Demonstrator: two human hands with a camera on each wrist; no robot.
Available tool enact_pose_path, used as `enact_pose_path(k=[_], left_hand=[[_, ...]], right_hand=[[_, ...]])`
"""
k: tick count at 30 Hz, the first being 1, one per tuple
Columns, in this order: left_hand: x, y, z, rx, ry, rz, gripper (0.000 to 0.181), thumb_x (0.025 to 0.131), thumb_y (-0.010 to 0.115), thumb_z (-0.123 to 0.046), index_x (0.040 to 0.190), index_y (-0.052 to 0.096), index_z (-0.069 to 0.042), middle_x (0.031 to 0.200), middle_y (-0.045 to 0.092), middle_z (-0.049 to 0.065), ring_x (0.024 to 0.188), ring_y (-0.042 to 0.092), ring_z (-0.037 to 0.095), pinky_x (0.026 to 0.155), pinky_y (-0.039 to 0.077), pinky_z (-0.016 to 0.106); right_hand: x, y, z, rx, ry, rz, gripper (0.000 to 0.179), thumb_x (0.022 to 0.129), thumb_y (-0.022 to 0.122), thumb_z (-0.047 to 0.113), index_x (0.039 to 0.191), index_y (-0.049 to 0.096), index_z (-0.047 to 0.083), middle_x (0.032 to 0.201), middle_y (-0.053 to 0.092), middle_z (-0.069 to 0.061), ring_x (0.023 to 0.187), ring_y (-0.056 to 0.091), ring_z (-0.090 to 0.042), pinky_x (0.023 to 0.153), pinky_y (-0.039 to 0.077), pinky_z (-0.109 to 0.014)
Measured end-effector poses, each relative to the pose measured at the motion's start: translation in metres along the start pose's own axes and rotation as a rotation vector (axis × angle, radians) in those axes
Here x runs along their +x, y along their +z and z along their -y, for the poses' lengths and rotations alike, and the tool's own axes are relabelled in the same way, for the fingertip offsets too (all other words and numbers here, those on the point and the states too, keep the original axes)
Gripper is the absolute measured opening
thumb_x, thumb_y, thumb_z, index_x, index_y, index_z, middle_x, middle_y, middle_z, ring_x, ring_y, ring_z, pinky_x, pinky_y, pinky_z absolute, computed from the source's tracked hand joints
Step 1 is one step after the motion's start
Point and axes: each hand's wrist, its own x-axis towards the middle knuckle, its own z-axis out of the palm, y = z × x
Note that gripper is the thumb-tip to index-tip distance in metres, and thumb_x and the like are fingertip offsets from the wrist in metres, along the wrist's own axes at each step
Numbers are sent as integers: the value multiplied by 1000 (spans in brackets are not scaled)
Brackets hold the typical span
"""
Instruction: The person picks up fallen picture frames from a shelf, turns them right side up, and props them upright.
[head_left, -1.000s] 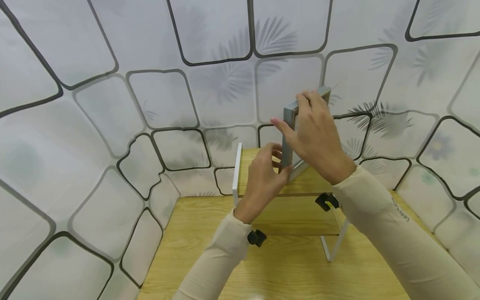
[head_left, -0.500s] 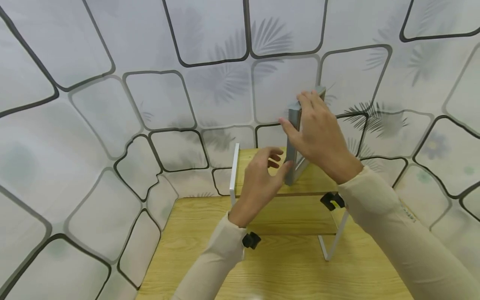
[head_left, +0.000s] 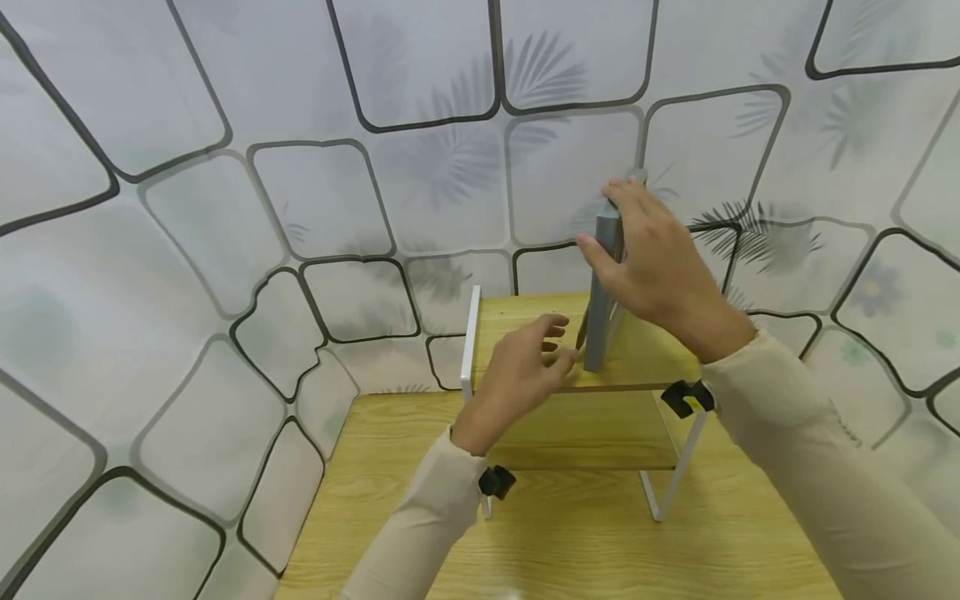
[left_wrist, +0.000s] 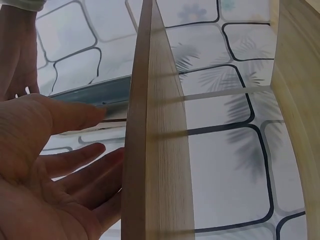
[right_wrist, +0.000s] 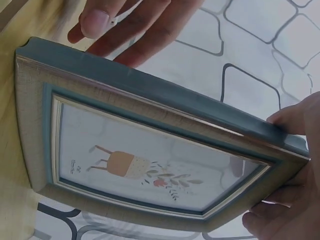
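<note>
Picture frame [head_left: 598,317] had swung right, nearly edge-on, standing just behind the front edge of the shelf [head_left: 517,310], right hand [head_left: 660,262] pinching its top, left hand [head_left: 519,360] loosely spread alongside; base needed seating flat before release.

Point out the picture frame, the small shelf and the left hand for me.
Picture frame [right_wrist: 150,150], right wrist view, on the picture inside its border.
Small shelf [head_left: 652,358], head view, on its top board.
Left hand [head_left: 517,367], head view, on its back.
</note>
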Motion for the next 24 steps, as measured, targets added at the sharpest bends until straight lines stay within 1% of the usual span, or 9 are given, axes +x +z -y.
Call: enact_pose_path(k=[3, 10, 16, 24], left_hand=[[2, 3, -2, 19, 6, 26, 46, 100, 67, -19, 141, 55, -4, 132, 65, 17, 109, 70, 25, 84, 57, 23], [9, 12, -6, 39, -3, 48, 43, 100, 66, -19, 139, 57, -2, 130, 66, 16, 107, 71, 20, 84, 56, 20], [14, 18, -9, 52, 0, 49, 43, 100, 66, -18, 139, 58, -1, 130, 67, 15, 105, 72, 19, 82, 56, 17], [22, 24, -12, 70, 11, 25, 36, 101, 64, -17, 134, 62, -1, 130, 67, 14, 108, 71, 19, 80, 54, 14]], right_hand=[[-1, -2, -4, 18, -11, 9, 62, 101, 62, 24, 150, 40, -7, 155, 39, -26, 150, 23, -38, 121, 22, -53], [-1, -7, -15, 86, -40, 25, 60, 100, 62, 18, 151, 40, -5, 157, 36, -24, 151, 23, -36, 121, 21, -53], [-2, -11, -24, 120, -46, 39, 60, 100, 61, 16, 152, 39, -3, 159, 35, -21, 150, 26, -34, 122, 22, -51], [0, -11, -33, 173, -69, 36, 58, 100, 61, 13, 152, 40, -1, 159, 37, -16, 150, 27, -30, 122, 23, -49]])
